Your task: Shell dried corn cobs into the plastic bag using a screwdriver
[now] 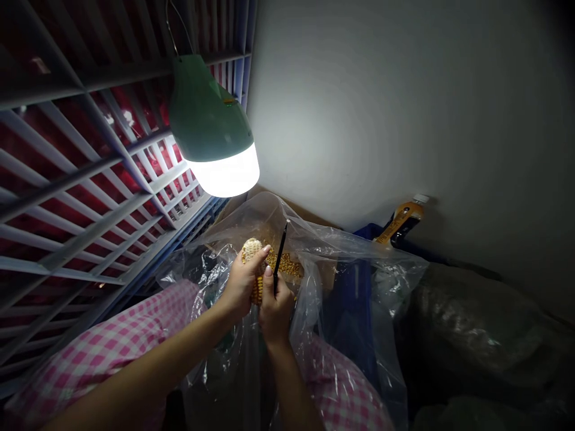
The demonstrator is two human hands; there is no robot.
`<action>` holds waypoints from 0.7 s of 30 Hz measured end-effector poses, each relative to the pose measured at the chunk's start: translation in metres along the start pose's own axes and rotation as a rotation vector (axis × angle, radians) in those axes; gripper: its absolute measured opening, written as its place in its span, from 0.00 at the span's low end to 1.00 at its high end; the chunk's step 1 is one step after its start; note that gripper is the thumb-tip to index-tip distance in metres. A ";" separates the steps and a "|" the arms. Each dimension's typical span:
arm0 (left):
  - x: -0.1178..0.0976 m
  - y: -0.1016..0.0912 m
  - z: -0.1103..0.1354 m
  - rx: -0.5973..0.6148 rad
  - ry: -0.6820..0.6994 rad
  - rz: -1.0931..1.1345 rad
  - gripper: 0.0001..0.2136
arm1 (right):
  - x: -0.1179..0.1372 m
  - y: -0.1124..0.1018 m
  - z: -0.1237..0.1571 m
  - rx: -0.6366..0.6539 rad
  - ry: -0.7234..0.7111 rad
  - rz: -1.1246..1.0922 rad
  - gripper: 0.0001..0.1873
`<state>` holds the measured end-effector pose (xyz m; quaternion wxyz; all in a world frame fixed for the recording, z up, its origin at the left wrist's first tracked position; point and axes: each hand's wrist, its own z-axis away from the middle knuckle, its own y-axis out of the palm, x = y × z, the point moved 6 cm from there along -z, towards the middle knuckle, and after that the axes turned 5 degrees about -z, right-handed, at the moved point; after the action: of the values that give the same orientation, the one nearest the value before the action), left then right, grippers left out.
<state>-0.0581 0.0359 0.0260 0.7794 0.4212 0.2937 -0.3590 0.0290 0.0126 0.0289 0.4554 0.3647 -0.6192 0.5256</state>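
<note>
My left hand (239, 284) is closed around a corn cob (252, 248), with the thumb lying along its upper side. The cob's upper end is pale and stripped, while yellow kernels show lower down between my hands. In my right hand (275, 309) is a thin black pointed tool (281, 248), its tip slanting up and away; the fist hides its lower part. The right hand is right beside the cob. Beyond both hands, loose yellow kernels (290, 264) lie in a large clear plastic bag (314, 236), which is spread open and drapes over my lap.
A lit green lamp (211, 114) hangs at upper left before a slatted plastic crate (103, 161). A blue crate (348, 299) stands right of the bag, with an orange-labelled bottle (402, 221) by the wall (404, 108). A dark bulky sack (485, 329) lies at right.
</note>
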 end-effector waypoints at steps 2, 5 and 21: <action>0.002 0.000 0.000 0.002 -0.014 0.005 0.16 | 0.000 -0.001 0.001 -0.011 -0.015 0.013 0.20; 0.005 0.001 0.000 0.022 -0.032 0.009 0.16 | 0.000 -0.003 0.002 -0.022 -0.028 0.037 0.21; 0.009 0.006 -0.002 0.042 -0.159 0.050 0.15 | -0.018 -0.008 -0.008 -0.125 0.170 -0.182 0.26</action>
<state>-0.0485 0.0369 0.0210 0.7998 0.4150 0.2128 -0.3779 0.0435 0.0181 0.0146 0.5738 0.3444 -0.5742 0.4717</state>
